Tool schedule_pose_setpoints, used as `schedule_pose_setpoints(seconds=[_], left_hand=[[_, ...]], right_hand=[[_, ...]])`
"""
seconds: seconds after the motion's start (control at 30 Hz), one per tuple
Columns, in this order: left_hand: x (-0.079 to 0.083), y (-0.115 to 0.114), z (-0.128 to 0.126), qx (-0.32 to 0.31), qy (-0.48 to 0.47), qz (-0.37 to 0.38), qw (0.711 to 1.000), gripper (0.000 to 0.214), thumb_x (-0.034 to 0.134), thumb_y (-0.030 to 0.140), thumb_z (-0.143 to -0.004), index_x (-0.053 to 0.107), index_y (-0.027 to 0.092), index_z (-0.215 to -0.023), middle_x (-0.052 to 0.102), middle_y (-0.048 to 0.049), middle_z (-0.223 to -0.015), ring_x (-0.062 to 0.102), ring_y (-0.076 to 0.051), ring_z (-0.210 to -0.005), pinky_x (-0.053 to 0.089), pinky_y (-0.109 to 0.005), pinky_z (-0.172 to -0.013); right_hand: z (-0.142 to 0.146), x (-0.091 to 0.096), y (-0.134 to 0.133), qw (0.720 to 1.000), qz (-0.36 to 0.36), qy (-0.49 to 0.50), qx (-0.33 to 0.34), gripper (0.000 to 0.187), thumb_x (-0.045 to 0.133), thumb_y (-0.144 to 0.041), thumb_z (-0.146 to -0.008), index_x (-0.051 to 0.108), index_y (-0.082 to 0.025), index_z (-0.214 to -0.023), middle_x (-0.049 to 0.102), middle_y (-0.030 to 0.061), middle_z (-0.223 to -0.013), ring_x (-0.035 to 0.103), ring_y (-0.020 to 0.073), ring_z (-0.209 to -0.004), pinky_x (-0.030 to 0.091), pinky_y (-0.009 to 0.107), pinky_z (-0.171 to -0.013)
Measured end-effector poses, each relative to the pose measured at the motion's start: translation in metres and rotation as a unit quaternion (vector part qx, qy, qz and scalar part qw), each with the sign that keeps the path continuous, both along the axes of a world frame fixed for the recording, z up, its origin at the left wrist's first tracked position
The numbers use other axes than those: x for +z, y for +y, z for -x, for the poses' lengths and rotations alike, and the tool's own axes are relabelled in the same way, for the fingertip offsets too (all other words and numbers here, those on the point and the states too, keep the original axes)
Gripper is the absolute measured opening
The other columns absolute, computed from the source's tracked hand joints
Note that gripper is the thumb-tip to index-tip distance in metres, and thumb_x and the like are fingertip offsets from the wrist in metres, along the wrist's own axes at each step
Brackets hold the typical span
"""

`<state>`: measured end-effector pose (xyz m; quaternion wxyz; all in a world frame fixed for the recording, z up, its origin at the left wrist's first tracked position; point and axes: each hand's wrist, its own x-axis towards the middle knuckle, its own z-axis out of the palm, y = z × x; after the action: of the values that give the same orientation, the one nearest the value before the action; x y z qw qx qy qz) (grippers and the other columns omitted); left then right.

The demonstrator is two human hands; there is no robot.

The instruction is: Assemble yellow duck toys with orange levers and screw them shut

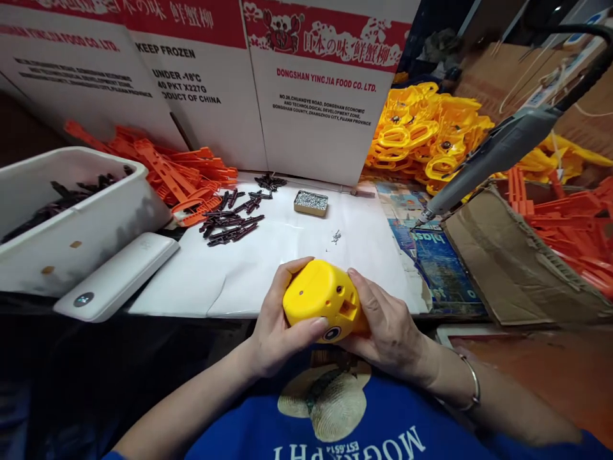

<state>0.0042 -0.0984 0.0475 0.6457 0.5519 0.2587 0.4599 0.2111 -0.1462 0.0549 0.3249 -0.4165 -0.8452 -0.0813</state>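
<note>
Both my hands hold a yellow plastic toy part (311, 291) at the front edge of the table. It is rounded and hollow-looking, with an eye printed low on its side, small screw holes and a square recess. My left hand (280, 326) wraps round its left side, the thumb lying across the front near the eye. On the other side my right hand (387, 322) closes round it, fingertips at the upper right edge. Beyond the toy part lie a few loose screws (336, 237) and a small tin of screws (311, 203). The underside of the toy part is hidden.
Dark brown plastic pieces (232, 227) lie left of the tin, before orange plastic parts (167, 172). A white bin (81, 236) and a white power bank (119, 275) stand left. At right hangs an electric screwdriver (479, 163) near yellow parts (431, 128) and a cardboard box (502, 255).
</note>
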Motion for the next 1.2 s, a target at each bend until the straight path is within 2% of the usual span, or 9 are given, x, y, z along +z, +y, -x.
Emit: schedule_pose_setpoints(seconds=[0.23,0.5,0.63,0.73,0.83,0.93,1.03,1.1,1.2], left_hand=[[0.003,0.009,-0.004,0.003,0.009,0.035,0.999,0.064,0.083,0.046,-0.071,0.054,0.021,-0.122,0.067,-0.0039,-0.107,0.065,-0.020,-0.094,0.057,-0.029,-0.079],[-0.022,0.036,-0.010,-0.010,-0.049,0.116,0.992,0.065,0.079,0.047,-0.065,0.058,0.019,-0.120,0.068,-0.0053,-0.107,0.065,-0.022,-0.091,0.054,-0.029,-0.074],[-0.023,0.040,-0.006,-0.019,-0.044,0.111,0.993,0.066,0.082,0.044,-0.064,0.060,0.020,-0.121,0.068,-0.0049,-0.110,0.064,-0.022,-0.094,0.054,-0.028,-0.076],[-0.015,0.044,-0.008,-0.026,-0.007,0.094,0.995,0.066,0.082,0.045,-0.067,0.060,0.021,-0.124,0.067,-0.0059,-0.115,0.063,-0.023,-0.100,0.054,-0.029,-0.081],[-0.006,0.044,-0.015,-0.001,0.023,0.096,0.995,0.075,0.083,0.049,-0.070,0.053,0.023,-0.134,0.066,-0.0047,-0.114,0.064,-0.022,-0.102,0.054,-0.030,-0.085],[0.002,0.037,-0.023,0.017,0.028,0.069,0.997,0.080,0.085,0.051,-0.072,0.049,0.022,-0.138,0.066,-0.0058,-0.122,0.064,-0.023,-0.109,0.055,-0.031,-0.091],[0.006,0.027,-0.027,0.026,0.027,0.007,0.999,0.071,0.079,0.049,-0.081,0.050,0.020,-0.138,0.065,-0.0083,-0.133,0.062,-0.024,-0.121,0.052,-0.033,-0.103],[0.010,0.022,-0.027,0.025,0.032,-0.017,0.999,0.067,0.074,0.048,-0.086,0.049,0.018,-0.141,0.066,-0.0094,-0.135,0.062,-0.025,-0.124,0.052,-0.034,-0.107],[0.013,0.016,-0.024,0.015,0.070,-0.051,0.996,0.069,0.071,0.048,-0.089,0.048,0.017,-0.145,0.064,-0.0123,-0.141,0.061,-0.028,-0.128,0.050,-0.039,-0.112]], right_hand=[[-0.005,0.000,0.006,0.999,0.044,0.011,-0.003,0.089,0.053,-0.053,-0.101,0.011,-0.006,-0.164,0.066,0.0286,-0.130,0.073,0.0338,-0.110,0.067,0.046,-0.086],[0.001,0.001,0.018,0.995,0.093,-0.008,-0.037,0.093,0.057,-0.055,-0.099,0.011,-0.008,-0.165,0.067,0.0253,-0.128,0.073,0.0342,-0.104,0.066,0.046,-0.081],[-0.003,-0.004,0.022,0.990,0.138,0.029,-0.008,0.102,0.064,-0.059,-0.094,0.012,-0.009,-0.166,0.063,0.0270,-0.137,0.070,0.0365,-0.113,0.063,0.049,-0.089],[-0.013,-0.002,0.032,0.962,0.256,0.098,0.011,0.107,0.072,-0.062,-0.086,0.018,-0.013,-0.165,0.058,0.0251,-0.145,0.066,0.0374,-0.123,0.058,0.054,-0.100],[-0.020,0.002,0.041,0.917,0.344,0.203,0.006,0.104,0.082,-0.058,-0.078,0.031,-0.024,-0.162,0.053,0.0168,-0.153,0.056,0.0368,-0.136,0.047,0.057,-0.114],[-0.019,0.004,0.043,0.880,0.362,0.306,-0.002,0.101,0.084,-0.058,-0.075,0.037,-0.025,-0.157,0.053,0.0136,-0.153,0.053,0.0350,-0.139,0.041,0.055,-0.120],[-0.017,0.002,0.039,0.859,0.359,0.365,-0.018,0.107,0.086,-0.064,-0.070,0.037,-0.022,-0.155,0.054,0.0146,-0.151,0.053,0.0341,-0.138,0.040,0.052,-0.121],[-0.018,0.003,0.037,0.849,0.370,0.376,-0.014,0.109,0.087,-0.065,-0.067,0.036,-0.023,-0.154,0.056,0.0143,-0.147,0.056,0.0330,-0.133,0.043,0.049,-0.118],[-0.024,0.009,0.038,0.818,0.419,0.391,0.049,0.103,0.082,-0.071,-0.070,0.040,-0.021,-0.149,0.061,0.0132,-0.137,0.062,0.0305,-0.122,0.053,0.043,-0.105]])
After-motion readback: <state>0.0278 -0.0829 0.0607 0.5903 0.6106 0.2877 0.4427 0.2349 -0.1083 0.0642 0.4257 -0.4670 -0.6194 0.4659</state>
